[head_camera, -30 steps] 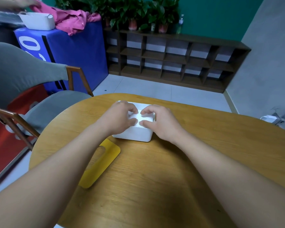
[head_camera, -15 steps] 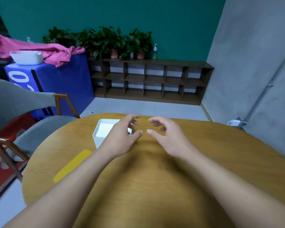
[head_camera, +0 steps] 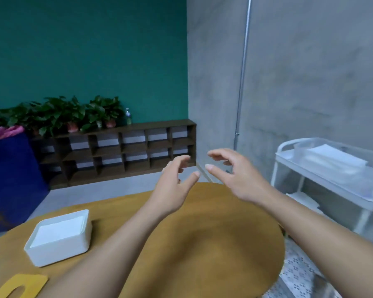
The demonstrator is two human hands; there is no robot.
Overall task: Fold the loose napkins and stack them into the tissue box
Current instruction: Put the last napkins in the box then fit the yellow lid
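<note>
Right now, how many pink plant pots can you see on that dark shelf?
2 clearly: one pink pot left of the middle of the shelf top, another pot further right, near a small bottle. Leaves and the frame's left edge may hide more.

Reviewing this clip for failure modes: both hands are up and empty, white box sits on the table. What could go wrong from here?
1. The lidless white plastic tissue box sits near the round wooden table's left edge; a left forearm sweep might knock it off.
2. The left hand and right hand hold nothing; white sheets lie only in the white wire cart off the table, possibly an awkward stretch.
</note>
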